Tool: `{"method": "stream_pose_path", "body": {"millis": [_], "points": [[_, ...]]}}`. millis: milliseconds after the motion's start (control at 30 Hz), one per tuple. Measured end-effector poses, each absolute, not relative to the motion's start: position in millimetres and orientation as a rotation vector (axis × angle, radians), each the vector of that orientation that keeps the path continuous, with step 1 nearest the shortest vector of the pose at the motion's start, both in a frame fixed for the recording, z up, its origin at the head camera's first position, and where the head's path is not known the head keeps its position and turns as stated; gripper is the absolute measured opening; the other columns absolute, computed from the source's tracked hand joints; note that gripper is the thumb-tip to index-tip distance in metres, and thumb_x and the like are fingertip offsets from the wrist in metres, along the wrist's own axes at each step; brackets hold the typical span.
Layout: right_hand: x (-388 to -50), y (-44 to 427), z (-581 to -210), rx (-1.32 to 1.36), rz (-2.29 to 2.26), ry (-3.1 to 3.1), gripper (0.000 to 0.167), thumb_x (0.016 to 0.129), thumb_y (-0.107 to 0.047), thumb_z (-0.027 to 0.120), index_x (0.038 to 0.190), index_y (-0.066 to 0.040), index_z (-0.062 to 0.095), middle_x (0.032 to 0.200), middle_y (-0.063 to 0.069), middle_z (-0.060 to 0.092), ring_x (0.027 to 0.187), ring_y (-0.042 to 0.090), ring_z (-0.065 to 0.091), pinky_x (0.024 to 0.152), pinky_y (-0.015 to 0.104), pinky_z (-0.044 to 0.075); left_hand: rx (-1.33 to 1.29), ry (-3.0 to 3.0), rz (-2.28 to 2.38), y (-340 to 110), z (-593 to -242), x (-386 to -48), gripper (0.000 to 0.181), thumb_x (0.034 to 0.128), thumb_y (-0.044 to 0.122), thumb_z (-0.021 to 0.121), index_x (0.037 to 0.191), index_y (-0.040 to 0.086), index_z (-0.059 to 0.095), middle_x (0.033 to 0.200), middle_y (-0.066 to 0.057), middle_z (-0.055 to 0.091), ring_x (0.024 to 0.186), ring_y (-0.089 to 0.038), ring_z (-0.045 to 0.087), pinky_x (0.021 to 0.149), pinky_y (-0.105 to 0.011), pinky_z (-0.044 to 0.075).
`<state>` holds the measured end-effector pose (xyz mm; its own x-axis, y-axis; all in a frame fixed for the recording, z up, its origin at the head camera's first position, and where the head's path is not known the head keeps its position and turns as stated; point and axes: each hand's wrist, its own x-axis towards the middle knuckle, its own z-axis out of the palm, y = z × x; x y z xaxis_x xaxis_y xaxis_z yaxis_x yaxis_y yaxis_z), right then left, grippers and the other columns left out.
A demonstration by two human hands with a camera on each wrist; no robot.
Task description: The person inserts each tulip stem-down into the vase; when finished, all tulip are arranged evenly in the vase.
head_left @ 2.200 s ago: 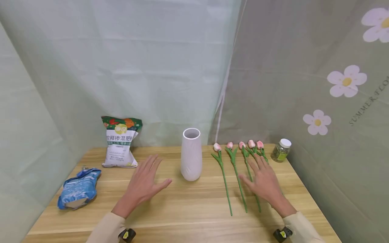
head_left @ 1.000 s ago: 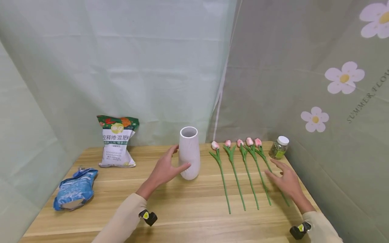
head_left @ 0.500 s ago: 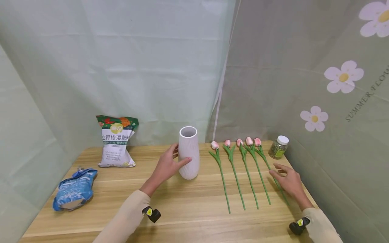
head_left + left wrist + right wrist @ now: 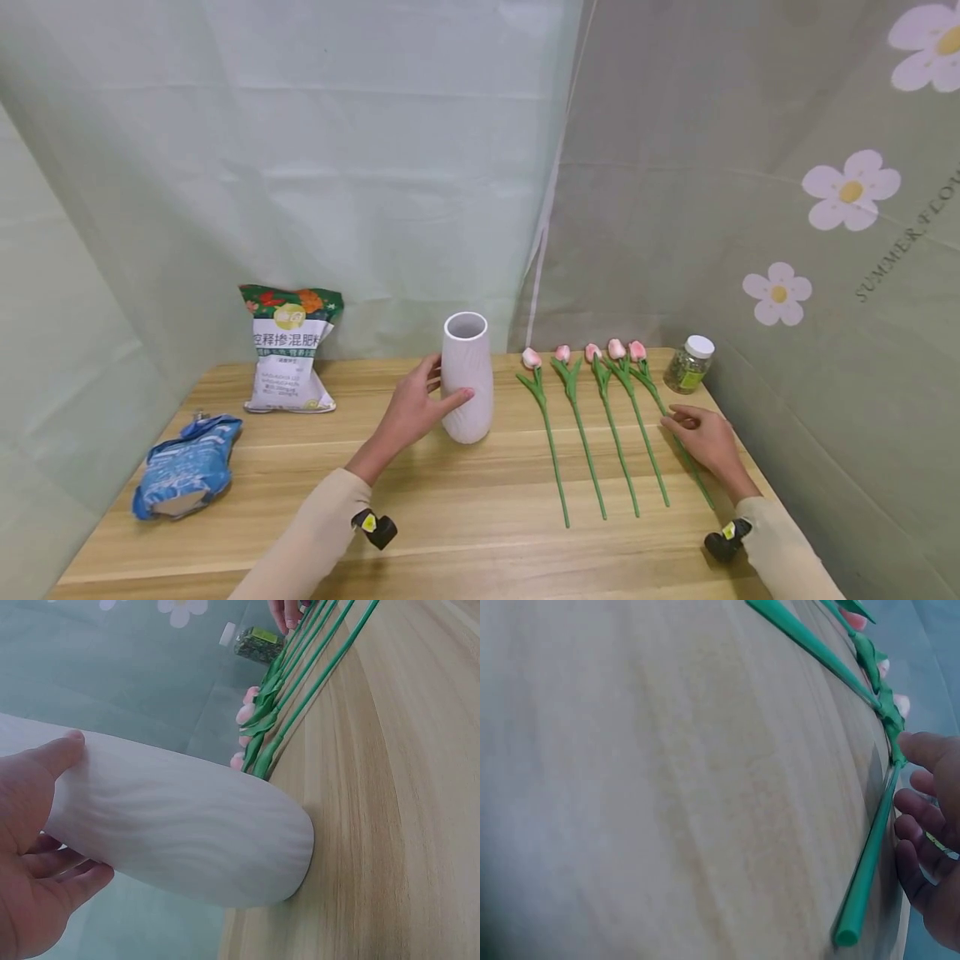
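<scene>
A white ribbed vase point(image 4: 467, 379) stands upright on the wooden table. My left hand point(image 4: 415, 408) holds its left side, with the thumb across the front and the other fingers behind. Right of it, several pink tulips with green stems lie in a row. At the rightmost tulip point(image 4: 693, 468), my right hand point(image 4: 708, 437) has its thumb and curled fingers about the upper stem, which still lies on the table. In the right wrist view the thumb point(image 4: 926, 750) meets the stem near the leaves; the index fingertip is partly hidden.
Beyond the right hand stands a small jar point(image 4: 688, 365) with a white lid. A fertilizer bag point(image 4: 291, 350) stands at the back left, with a crumpled blue packet point(image 4: 186, 467) in front of it. Fabric hangs point(image 4: 360, 167) behind and beside the wooden table point(image 4: 450, 542).
My left hand has moved from beside the vase onto it. My right hand has gone from above the tulips to the rightmost stem, its thumb and fingers drawing together.
</scene>
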<state>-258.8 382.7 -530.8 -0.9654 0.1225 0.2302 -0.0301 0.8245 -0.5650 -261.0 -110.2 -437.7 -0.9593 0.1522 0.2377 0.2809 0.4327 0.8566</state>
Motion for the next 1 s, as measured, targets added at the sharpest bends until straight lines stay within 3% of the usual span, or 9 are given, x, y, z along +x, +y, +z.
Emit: {"method": "stream_pose_path", "body": {"millis": [167, 500, 767, 1000], "points": [[-262.6, 382.5, -531.4, -0.080, 0.852, -2.768, 0.043, 0.096, -0.030, 0.072, 0.124, 0.003, 0.070, 0.103, 0.018, 0.074, 0.094, 0.034, 0.069, 0.076, 0.048, 0.057, -0.398, -2.541, -1.567, -110.3, -438.0, -261.5, 0.080, 0.0855, 0.034, 0.085, 0.147, 0.000, 0.046, 0.145, -0.022, 0.055, 0.131, -0.039, 0.057, 0.106, -0.049, 0.053], [-266.7, 383.2, -533.5, -0.068, 0.840, -2.781, 0.042, 0.096, -0.030, 0.073, 0.121, 0.004, 0.072, 0.109, 0.022, 0.072, 0.099, 0.038, 0.069, 0.083, 0.055, 0.057, -0.423, -2.538, -1.542, -110.6, -439.3, -262.7, 0.082, 0.0852, 0.036, 0.085, 0.148, 0.001, 0.045, 0.145, -0.021, 0.055, 0.131, -0.038, 0.057, 0.105, -0.046, 0.054], [-269.2, 380.9, -534.7, -0.132, 0.835, -2.803, 0.038, 0.097, -0.027, 0.071, 0.118, 0.004, 0.073, 0.110, 0.023, 0.073, 0.100, 0.039, 0.069, 0.082, 0.055, 0.057, -0.421, -2.548, -1.546, -110.6, -439.4, -261.6, 0.083, 0.0858, 0.039, 0.084, 0.149, 0.002, 0.044, 0.146, -0.021, 0.054, 0.132, -0.038, 0.056, 0.106, -0.051, 0.053], [-271.2, 378.2, -531.3, -0.187, 0.820, -2.793, 0.032, 0.095, -0.021, 0.071, 0.112, 0.005, 0.074, 0.096, 0.019, 0.075, 0.080, 0.026, 0.067, 0.063, 0.033, 0.051, -0.424, -2.556, -1.536, -111.2, -439.3, -261.7, 0.084, 0.0861, 0.040, 0.083, 0.150, 0.003, 0.044, 0.147, -0.020, 0.054, 0.132, -0.038, 0.056, 0.105, -0.051, 0.053]]}}
